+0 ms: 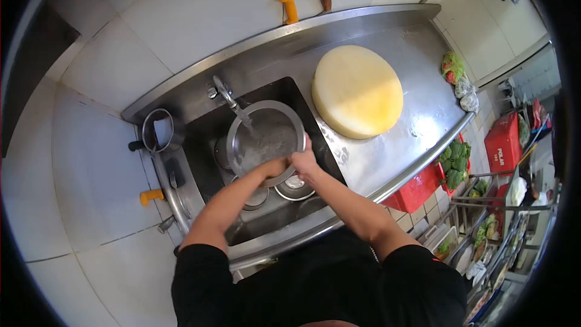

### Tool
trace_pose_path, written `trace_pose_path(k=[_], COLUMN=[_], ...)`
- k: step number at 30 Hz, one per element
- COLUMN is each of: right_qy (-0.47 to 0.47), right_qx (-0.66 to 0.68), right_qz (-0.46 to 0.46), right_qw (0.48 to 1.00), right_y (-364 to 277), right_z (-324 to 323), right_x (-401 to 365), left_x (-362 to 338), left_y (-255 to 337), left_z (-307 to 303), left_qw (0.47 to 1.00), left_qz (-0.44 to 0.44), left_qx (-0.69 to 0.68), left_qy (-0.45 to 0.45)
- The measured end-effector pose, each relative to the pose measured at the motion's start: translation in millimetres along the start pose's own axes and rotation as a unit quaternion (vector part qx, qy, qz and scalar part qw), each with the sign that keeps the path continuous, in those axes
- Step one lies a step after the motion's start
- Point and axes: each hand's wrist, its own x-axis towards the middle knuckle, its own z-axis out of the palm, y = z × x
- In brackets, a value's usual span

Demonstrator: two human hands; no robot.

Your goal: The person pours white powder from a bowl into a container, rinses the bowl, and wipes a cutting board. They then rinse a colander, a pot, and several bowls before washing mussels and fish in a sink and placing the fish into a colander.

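Note:
A wide metal bowl (pixel 266 105) is tilted under the running faucet (pixel 225 91), over the dark sink basin (pixel 203 151). Water streams into it and pools inside. My right hand (pixel 307 162) grips the bowl's rim on the near right side. My left hand (pixel 277 168) reaches over the near rim into the bowl; its fingers are mostly hidden by the wrist and the water. Below the bowl, a round metal dish (pixel 295 190) and a pan (pixel 256 200) lie in the basin.
A thick round yellowish block (pixel 357 91) stands on the steel counter right of the sink. Left of the basin are a metal pot (pixel 162 130) and a fork (pixel 174 183). Bagged vegetables (pixel 452 68) lie at the counter's far right. Red crates (pixel 416 191) and broccoli (pixel 454 160) sit beyond the front edge.

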Motion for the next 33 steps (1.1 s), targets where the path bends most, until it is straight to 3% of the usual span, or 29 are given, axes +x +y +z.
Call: trace_pose_path(k=[1, 2, 5, 7, 8, 9, 11, 12, 14, 16, 17, 18, 19, 20, 21, 22, 23, 24, 26, 27, 29, 31, 33], right_qy=[0.005, -0.004, 0.003, -0.011, -0.025, -0.036, -0.030, -0.026, -0.011, -0.010, -0.037, -0.043, 0.001, 0.014, 0.010, 0.027, 0.038, 0.035, 0.018, 0.009, -0.012, -0.046, -0.095], right_qx=[-0.055, -0.075, -0.146, -0.140, -0.137, -0.133, -0.061, -0.056, -0.075, -0.127, -0.056, -0.038, -0.085, -0.164, -0.101, -0.108, -0.117, -0.112, -0.092, -0.071, -0.031, -0.027, -0.034], right_qz=[-0.059, -0.034, 0.034, -0.027, -0.082, -0.135, -0.072, -0.051, -0.005, 0.005, 0.036, -0.003, 0.052, -0.004, 0.014, 0.025, 0.031, 0.032, 0.045, 0.059, 0.085, 0.133, 0.114], right_qw=[0.997, 0.997, 0.989, 0.990, 0.987, 0.981, 0.995, 0.997, 0.997, 0.992, 0.997, 0.998, 0.995, 0.986, 0.995, 0.993, 0.992, 0.993, 0.995, 0.996, 0.996, 0.990, 0.988], right_y=[14.0, 16.8, 9.2, 34.5, 38.4, 32.8, 13.0, 0.0, -3.4, 26.2, 23.0, 35.3, 9.6, 41.8, 22.1, 3.7, -12.7, -19.3, -25.9, -25.9, -24.5, -32.5, -54.1], right_z=[-18.0, -19.5, 12.9, 12.2, 6.7, 1.8, -15.0, -13.0, -12.0, -4.6, 6.9, 9.2, 18.6, -6.5, -9.9, -17.7, -24.2, -31.2, -48.4, -51.7, -49.0, -41.2, -40.9], right_x=[16.9, 8.9, -34.8, -7.9, 5.7, 10.1, 12.3, -1.9, -13.9, -14.9, -30.6, -25.1, -43.9, 4.1, -2.3, -9.1, -10.1, -8.4, 0.9, 3.0, 4.7, 5.0, -4.8], left_x=[-9.7, -17.4, -7.9, 38.0, 56.0, 57.4, 7.4, -29.0, -39.9, -13.7, 5.6, 31.8, 55.8, 39.8, 25.3, -0.9, -28.5, -58.3, -116.5, -135.3, -142.4, -149.2, -157.2], left_y=[-14.8, -27.2, -30.9, -17.6, -32.1, -19.7, 1.4, 30.7, -9.6, -26.4, -49.7, -74.8, -74.6, -53.7, -24.5, 8.5, 43.6, 55.4, 85.7, 103.2, 94.9, 99.0, 131.8], left_z=[-2.7, -6.3, -29.6, 5.8, 34.4, 40.6, 19.5, -6.5, -23.8, -25.0, -5.5, 29.5, 58.1, 52.8, 45.1, 35.0, 23.7, -10.9, -26.5, -34.4, -33.8, -46.9, -74.6], left_qw=[0.986, 0.944, 0.966, 0.925, 0.937, 0.933, 0.997, 0.996, 0.981, 0.951, 0.947, 0.944, 0.940, 0.935, 0.971, 0.958, 0.909, 0.985, 0.995, 0.969, 0.923, 0.917, 0.920], left_qz=[-0.003, -0.005, -0.141, -0.202, -0.058, 0.086, 0.002, -0.014, -0.093, -0.251, -0.213, -0.162, -0.093, 0.130, 0.079, 0.019, -0.057, -0.100, 0.022, 0.075, 0.065, 0.060, 0.063], left_qx=[0.155, 0.306, 0.146, 0.033, -0.044, -0.124, 0.003, 0.076, 0.166, 0.126, 0.155, 0.184, 0.205, 0.139, -0.078, -0.242, -0.395, -0.119, 0.049, 0.155, 0.260, 0.249, 0.251], left_qy=[-0.065, -0.127, 0.160, 0.321, 0.341, 0.327, 0.083, -0.043, -0.027, 0.129, 0.183, 0.222, 0.257, 0.299, 0.212, 0.152, 0.116, -0.069, 0.079, 0.177, 0.276, 0.307, 0.295])
